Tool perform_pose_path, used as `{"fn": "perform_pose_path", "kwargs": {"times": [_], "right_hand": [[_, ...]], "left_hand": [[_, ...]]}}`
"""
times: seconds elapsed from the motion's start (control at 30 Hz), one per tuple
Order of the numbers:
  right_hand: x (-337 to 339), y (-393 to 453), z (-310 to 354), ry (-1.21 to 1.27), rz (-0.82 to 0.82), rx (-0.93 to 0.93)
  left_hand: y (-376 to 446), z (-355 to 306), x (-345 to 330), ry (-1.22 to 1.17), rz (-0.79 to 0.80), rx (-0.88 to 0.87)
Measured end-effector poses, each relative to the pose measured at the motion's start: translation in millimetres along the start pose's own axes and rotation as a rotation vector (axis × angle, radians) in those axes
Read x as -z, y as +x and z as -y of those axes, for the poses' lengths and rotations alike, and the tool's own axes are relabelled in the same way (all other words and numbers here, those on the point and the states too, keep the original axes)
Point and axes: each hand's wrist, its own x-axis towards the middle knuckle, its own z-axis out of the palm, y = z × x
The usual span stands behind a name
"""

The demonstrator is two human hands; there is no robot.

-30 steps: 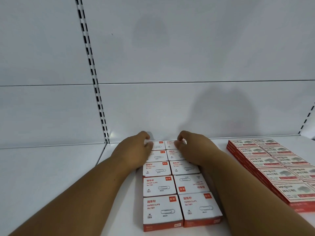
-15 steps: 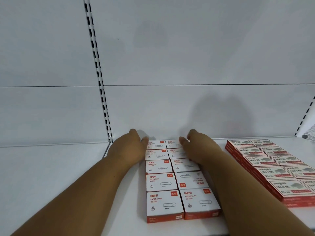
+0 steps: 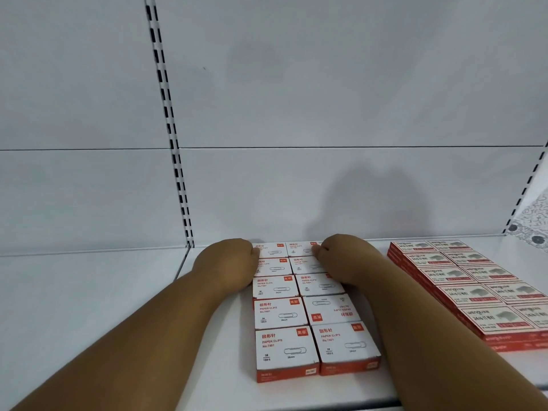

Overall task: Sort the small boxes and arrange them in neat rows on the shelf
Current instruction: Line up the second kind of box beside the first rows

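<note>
Both hands, left hand (image 3: 229,264) and right hand (image 3: 341,261), loosely curled and holding nothing, flank the paper-clip boxes (image 3: 308,304) at lower centre; press inward evenly to square both columns.

Both hands (image 3: 228,262) (image 3: 341,259) now flanking rear paper-clip boxes (image 3: 286,250), fingers off tops.

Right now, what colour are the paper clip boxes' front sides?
Red-orange, under white tops; head view, nearest box.

paper-clip boxes (image 3: 284,348), lower centre: "回形针 / PAPER CLIPS / No.7401 / 100" | staple boxes (image 3: 501,320), right: lettering unreadable
</note>
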Motion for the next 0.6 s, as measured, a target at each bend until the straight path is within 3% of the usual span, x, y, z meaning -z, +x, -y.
{"fn": "perform_pose_path", "kwargs": {"times": [0.3, 0.47, 0.6], "right_hand": [[11.1, -21.9, 3.7, 0.059, -0.004, -0.074], [12.1, -47.4, 0.0, -0.05, 0.061, -0.043], [8.2, -54.6, 2.3, -0.051, 0.037, -0.035]], "left_hand": [[-13.0, 0.4, 14.6, -0.067, 0.026, 0.102], [-34.1, -4.5, 30.4, -0.176, 0.209, 0.038], [-43.3, -12.6, 25.5, -0.149, 0.197, 0.017]]}}
